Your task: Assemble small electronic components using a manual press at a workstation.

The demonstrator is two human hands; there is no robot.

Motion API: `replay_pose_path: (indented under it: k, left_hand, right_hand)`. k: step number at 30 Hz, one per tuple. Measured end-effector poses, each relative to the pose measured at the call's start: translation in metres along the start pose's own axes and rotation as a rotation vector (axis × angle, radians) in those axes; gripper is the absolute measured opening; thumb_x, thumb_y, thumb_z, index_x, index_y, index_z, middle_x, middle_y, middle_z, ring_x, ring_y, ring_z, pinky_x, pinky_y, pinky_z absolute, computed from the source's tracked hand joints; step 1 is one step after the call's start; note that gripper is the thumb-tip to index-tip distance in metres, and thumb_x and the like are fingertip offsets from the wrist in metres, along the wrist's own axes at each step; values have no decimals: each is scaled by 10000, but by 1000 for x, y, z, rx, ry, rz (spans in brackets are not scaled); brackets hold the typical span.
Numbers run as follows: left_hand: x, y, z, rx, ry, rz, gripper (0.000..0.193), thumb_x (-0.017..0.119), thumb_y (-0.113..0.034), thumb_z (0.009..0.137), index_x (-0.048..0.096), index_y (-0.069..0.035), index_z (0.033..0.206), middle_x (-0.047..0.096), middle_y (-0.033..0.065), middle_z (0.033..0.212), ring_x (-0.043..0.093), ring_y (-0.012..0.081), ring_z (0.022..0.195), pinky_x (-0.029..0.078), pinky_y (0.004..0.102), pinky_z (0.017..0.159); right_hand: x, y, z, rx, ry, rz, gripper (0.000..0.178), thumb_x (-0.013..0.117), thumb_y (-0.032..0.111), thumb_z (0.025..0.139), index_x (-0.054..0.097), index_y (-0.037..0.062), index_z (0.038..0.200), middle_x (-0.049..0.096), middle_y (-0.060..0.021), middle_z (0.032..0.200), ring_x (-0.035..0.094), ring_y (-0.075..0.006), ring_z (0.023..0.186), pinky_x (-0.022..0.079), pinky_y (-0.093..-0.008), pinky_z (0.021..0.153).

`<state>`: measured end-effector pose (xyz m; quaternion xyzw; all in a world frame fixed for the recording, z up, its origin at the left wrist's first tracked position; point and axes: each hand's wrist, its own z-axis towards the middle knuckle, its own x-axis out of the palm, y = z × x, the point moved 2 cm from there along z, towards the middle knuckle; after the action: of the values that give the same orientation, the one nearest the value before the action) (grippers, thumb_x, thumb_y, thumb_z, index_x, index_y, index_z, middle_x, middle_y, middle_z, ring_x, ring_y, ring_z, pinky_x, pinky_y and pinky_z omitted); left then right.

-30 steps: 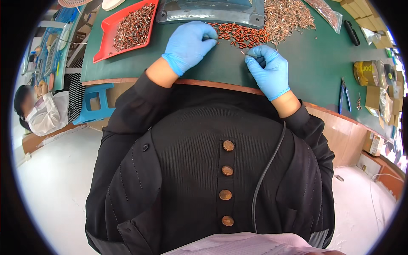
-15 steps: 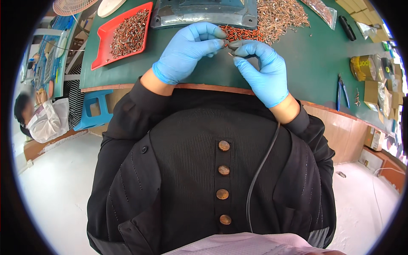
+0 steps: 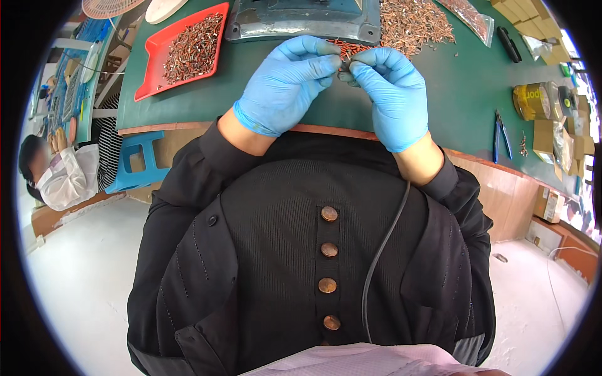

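Observation:
Both hands wear blue gloves with darkened fingertips and meet above the green table. My left hand [image 3: 285,84] is closed in a pinch, thumb against forefinger. My right hand [image 3: 395,94] pinches close beside it, the fingertips of the two nearly touching. Whatever lies between the fingers is too small and covered to make out. Just behind the fingertips is a small pile of red-orange parts [image 3: 351,47]. It adjoins a larger heap of copper-coloured small parts [image 3: 417,28] to the right.
A red tray [image 3: 148,74] of similar small parts lies at left, beside a dark metal machine base [image 3: 301,30]. On the right are blue-handled pliers [image 3: 501,138], a black marker [image 3: 509,44], a plastic bag of parts [image 3: 471,19] and a clear jar [image 3: 538,100]. Another person [image 3: 66,178] sits far left.
My right hand has turned and its fingers have closed in toward the left fingertips. The left hand has shifted slightly right. A thin piece seen at the right fingertips is now hidden.

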<state>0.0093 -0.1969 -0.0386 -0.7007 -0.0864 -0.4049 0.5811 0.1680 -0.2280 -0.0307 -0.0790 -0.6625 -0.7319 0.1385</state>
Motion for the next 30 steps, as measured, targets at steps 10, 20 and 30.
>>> replay_pose_path:
  k: [10,20,30]
  left_hand:
    - [12,-18,-5,144,-132,463,167,655,-38,803,615,4,959,630,36,878,576,87,811,461,213,737]
    - [3,-55,21,265,-190,734,116,655,-35,799,636,7,905,626,4,805,546,40,726,448,183,655]
    - [-17,-109,110,851,-463,994,70,675,-60,752,654,-9,795,604,31,705,529,79,567,430,228,533]
  right_hand:
    - [13,9,13,-117,-102,-137,99,577,-14,846,558,-10,943,612,-60,852,570,-101,734,470,-222,676]
    - [25,13,58,-92,-87,-170,104,594,-5,840,562,-9,938,617,-44,849,569,-79,739,459,-194,657]
    - [50,31,167,-218,-259,-463,152,626,101,819,616,-29,898,640,-59,781,572,-89,673,455,-218,639]
